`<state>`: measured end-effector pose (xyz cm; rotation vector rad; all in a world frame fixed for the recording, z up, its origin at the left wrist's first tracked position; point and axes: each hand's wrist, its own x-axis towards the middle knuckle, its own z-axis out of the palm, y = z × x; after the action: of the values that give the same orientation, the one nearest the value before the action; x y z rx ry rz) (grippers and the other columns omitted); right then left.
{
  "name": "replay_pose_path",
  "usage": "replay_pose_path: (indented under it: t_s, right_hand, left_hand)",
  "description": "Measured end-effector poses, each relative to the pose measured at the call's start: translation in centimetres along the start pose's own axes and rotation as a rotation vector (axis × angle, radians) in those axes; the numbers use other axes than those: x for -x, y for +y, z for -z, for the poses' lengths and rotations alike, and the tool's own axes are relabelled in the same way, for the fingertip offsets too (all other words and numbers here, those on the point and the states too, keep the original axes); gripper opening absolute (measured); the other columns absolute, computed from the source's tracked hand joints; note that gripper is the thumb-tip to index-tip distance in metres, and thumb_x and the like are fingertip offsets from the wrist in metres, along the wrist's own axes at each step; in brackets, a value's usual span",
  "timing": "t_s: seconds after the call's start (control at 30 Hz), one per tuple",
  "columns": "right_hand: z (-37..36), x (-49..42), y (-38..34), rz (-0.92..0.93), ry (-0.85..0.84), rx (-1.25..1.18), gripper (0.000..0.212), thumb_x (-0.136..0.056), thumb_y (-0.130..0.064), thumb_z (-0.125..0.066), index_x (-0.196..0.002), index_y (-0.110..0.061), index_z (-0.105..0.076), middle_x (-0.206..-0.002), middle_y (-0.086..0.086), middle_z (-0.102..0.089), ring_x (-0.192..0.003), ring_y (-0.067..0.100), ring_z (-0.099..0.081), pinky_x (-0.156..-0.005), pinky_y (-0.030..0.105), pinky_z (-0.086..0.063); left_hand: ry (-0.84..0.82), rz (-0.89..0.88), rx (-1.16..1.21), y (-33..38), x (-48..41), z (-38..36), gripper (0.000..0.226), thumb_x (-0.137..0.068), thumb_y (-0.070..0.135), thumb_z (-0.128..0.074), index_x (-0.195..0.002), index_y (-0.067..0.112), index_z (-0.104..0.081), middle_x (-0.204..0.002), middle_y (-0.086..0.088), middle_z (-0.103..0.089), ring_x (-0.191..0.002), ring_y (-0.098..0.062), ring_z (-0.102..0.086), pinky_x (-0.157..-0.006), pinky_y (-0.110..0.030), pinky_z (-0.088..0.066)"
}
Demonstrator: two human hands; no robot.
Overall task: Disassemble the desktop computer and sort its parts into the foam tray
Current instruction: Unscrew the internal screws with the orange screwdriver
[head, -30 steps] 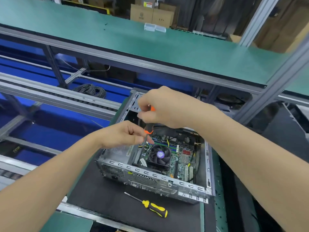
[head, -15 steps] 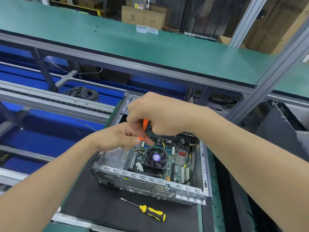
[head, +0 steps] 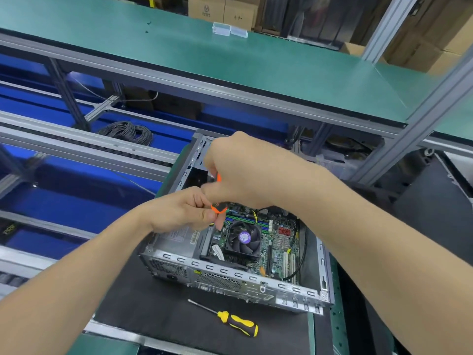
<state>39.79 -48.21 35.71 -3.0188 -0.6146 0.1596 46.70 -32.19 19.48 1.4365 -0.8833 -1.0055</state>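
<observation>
An open desktop computer case (head: 230,279) lies on a black mat (head: 153,311), its motherboard and black CPU fan (head: 243,240) exposed. My right hand (head: 245,172) is closed around the handle of an orange screwdriver (head: 218,207) held upright above the case's left side. My left hand (head: 184,211) pinches the lower end of that screwdriver with its fingertips. The screwdriver's tip is hidden behind my left fingers. No foam tray shows in view.
A yellow-and-black screwdriver (head: 235,322) lies on the mat in front of the case. A green shelf (head: 230,55) runs overhead on grey aluminium posts (head: 419,119). Blue conveyor rails (head: 76,147) and a cable coil (head: 128,131) are to the left.
Both hands with the orange screwdriver stay over the case's left side; my right hand has shifted its grip slightly on the handle. The camera view has drifted a little.
</observation>
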Motion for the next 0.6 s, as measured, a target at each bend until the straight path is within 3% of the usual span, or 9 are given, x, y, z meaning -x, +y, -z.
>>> replay_pose_path:
  t_s: [0.07, 0.2, 0.4, 0.5, 0.6]
  right_hand:
    - [0.6, 0.4, 0.3, 0.113, -0.062, -0.013, 0.032, -0.09, -0.038, -0.069, -0.07, -0.023, -0.048, -0.067, -0.006, -0.049, -0.057, 0.006, -0.044, -0.047, 0.027, -0.029]
    - [1.3, 0.6, 1.1, 0.213, -0.121, 0.011, 0.024, -0.093, -0.035, -0.068, -0.077, -0.022, -0.055, -0.064, -0.006, -0.052, -0.058, 0.006, -0.046, -0.052, 0.025, -0.033]
    - [1.3, 1.0, 1.0, 0.271, -0.137, 0.029, 0.025, -0.093, -0.031, -0.066, -0.074, -0.02, -0.054, -0.061, -0.004, -0.053, -0.058, 0.009, -0.047, -0.053, 0.022, -0.033]
    - [1.3, 0.9, 0.7, 0.133, -0.153, 0.052, 0.024, -0.093, -0.034, -0.063, -0.074, -0.021, -0.055, -0.063, -0.006, -0.056, -0.062, 0.011, -0.055, -0.053, 0.028, -0.04]
    - [2.0, 0.1, 0.2, -0.054, -0.316, -0.017, 0.022, -0.094, -0.031, -0.06, -0.081, -0.014, -0.065, -0.056, 0.0, -0.071, -0.054, 0.018, -0.072, -0.059, 0.028, -0.059]
  left_hand:
    - [-0.05, -0.034, -0.009, 0.1, -0.1, 0.1, 0.054, -0.09, 0.053, -0.071, -0.099, 0.0, -0.068, -0.066, -0.032, -0.034, -0.057, -0.033, -0.023, -0.059, -0.029, -0.023]
    - [-0.05, -0.045, 0.015, 0.6, -0.6, -0.2, 0.018, -0.094, 0.035, -0.068, -0.087, 0.019, -0.075, -0.062, -0.019, -0.032, -0.054, -0.019, -0.022, -0.056, -0.022, -0.026]
    - [-0.084, -0.011, 0.018, 0.6, -0.7, -0.6, 0.035, -0.081, 0.059, -0.076, -0.087, 0.025, -0.079, -0.062, -0.009, -0.031, -0.061, -0.028, -0.019, -0.061, -0.034, -0.02]
    - [-0.064, -0.005, 0.065, 0.3, -0.7, -0.6, 0.048, -0.08, 0.058, -0.078, -0.093, 0.012, -0.078, -0.061, -0.018, -0.028, -0.06, -0.023, -0.017, -0.059, -0.033, -0.016]
    - [-0.064, 0.034, -0.036, 0.9, -0.6, -0.3, 0.053, -0.084, 0.06, -0.074, -0.093, 0.008, -0.074, -0.063, -0.025, -0.03, -0.059, -0.028, -0.019, -0.059, -0.032, -0.02]
